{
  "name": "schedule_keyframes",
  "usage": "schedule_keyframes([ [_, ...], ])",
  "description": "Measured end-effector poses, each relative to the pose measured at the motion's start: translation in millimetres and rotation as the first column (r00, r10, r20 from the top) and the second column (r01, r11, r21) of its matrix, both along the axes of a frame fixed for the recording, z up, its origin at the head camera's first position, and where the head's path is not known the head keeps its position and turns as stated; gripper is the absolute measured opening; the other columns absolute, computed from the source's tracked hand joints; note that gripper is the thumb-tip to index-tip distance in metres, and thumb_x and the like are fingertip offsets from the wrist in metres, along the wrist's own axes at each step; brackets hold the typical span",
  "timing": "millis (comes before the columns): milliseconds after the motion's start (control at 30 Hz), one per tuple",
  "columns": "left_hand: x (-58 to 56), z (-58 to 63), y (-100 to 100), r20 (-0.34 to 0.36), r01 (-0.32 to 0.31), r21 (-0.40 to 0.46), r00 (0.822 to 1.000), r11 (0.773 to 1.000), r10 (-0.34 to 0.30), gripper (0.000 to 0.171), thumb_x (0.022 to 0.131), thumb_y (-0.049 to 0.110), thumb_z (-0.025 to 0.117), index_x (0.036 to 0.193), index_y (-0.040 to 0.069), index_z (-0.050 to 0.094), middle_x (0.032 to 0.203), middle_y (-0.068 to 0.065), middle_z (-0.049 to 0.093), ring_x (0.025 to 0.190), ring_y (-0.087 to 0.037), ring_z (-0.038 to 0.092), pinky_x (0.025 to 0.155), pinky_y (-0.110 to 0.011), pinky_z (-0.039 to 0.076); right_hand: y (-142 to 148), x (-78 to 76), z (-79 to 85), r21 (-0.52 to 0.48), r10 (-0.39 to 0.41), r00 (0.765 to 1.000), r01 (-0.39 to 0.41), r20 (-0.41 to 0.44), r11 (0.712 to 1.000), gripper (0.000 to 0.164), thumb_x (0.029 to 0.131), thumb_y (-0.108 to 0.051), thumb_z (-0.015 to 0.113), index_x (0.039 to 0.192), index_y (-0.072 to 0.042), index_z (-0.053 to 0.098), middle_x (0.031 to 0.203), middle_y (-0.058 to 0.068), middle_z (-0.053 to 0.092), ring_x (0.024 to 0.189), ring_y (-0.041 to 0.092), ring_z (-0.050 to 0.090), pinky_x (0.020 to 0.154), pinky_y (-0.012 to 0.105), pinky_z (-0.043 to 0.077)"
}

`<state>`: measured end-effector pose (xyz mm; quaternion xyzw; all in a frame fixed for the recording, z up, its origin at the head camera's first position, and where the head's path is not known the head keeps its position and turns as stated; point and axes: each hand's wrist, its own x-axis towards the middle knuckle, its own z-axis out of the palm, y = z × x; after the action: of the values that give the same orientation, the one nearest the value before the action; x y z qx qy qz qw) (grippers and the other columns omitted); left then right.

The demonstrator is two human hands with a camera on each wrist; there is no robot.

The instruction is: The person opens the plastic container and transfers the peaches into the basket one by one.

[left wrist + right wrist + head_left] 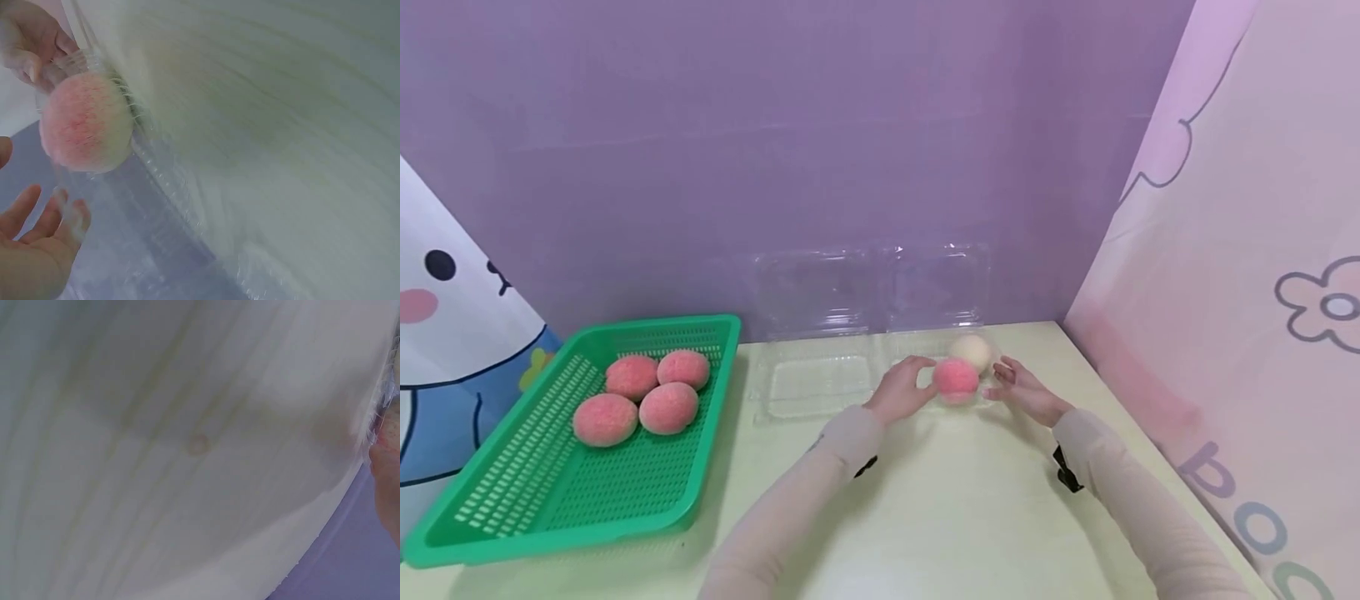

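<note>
Two peaches, one pink and one pale, sit in the right-hand clear plastic clamshell box. To the left of the pink peach is my left hand, its thumb and fingers spread. In the left wrist view a gap shows between the left fingers and the peach. My right hand is at the box's right side, fingers loosely extended and thumb close to the plastic wall. Only part of the right hand shows at the edge of the right wrist view.
A second clear clamshell box stands to the left, with nothing in it. Both lids lean up by the purple backdrop. Further left, a green basket holds several pink peaches. A printed panel borders the right side.
</note>
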<state>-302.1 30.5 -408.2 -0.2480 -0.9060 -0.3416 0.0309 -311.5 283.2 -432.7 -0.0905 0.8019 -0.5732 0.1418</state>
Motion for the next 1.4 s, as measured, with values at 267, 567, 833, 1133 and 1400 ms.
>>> schedule_keyframes([
  [267,-34.5,-4.4,28,0.139,-0.018,0.135,0.990,0.991,-0.001,0.053,0.083,0.026,0.063,0.130,0.005,0.049,0.132,-0.011,0.051,0.124,-0.026,0.045,0.104,-0.035,0.037,2,-1.8,2.0,-0.009,-0.017,1.000,0.017,0.008,1.000,0.095,0.085,-0.016,0.062,0.144,0.001,-0.011,0.151,0.024,0.001,0.140,0.038,0.001,0.112,0.053,0.006],
  [567,-47.2,-16.1,45,0.275,-0.027,0.151,0.961,0.988,-0.015,0.064,0.071,0.033,0.075,0.126,0.008,0.053,0.122,-0.007,0.058,0.111,-0.020,0.055,0.095,-0.030,0.044,-1,-1.2,-3.6,-0.011,-0.038,0.999,0.038,0.022,0.999,0.094,0.085,-0.015,0.063,0.144,0.000,-0.008,0.152,0.023,0.004,0.140,0.036,0.004,0.113,0.051,0.008],
  [833,-47.2,-17.3,48,0.294,-0.023,0.157,0.956,0.987,-0.024,0.063,0.069,0.029,0.078,0.124,0.009,0.054,0.116,-0.005,0.061,0.105,-0.019,0.056,0.093,-0.031,0.045,-3,1.3,2.2,0.007,-0.035,0.999,0.035,0.032,0.999,0.094,0.085,-0.016,0.062,0.144,0.000,-0.010,0.151,0.024,0.003,0.139,0.038,0.003,0.112,0.053,0.007],
  [1133,-48.1,-17.6,48,0.289,-0.016,0.129,0.957,0.991,-0.022,0.054,0.070,0.026,0.078,0.118,0.014,0.056,0.110,0.000,0.061,0.098,-0.015,0.057,0.090,-0.032,0.046,-1,-1.9,-1.2,-0.004,-0.033,0.999,0.033,0.031,0.999,0.094,0.085,-0.014,0.062,0.144,-0.001,-0.010,0.152,0.023,0.002,0.140,0.037,0.002,0.112,0.053,0.007],
  [1400,-51.8,-22.1,47,0.349,-0.060,0.107,0.937,0.992,0.019,0.060,0.068,0.025,0.080,0.121,0.016,0.054,0.112,0.001,0.060,0.098,-0.016,0.056,0.091,-0.034,0.045,-1,0.0,-4.1,-0.006,-0.039,0.999,0.039,0.030,0.999,0.093,0.085,-0.015,0.062,0.145,-0.002,-0.008,0.152,0.021,0.004,0.140,0.036,0.003,0.112,0.054,0.008],
])
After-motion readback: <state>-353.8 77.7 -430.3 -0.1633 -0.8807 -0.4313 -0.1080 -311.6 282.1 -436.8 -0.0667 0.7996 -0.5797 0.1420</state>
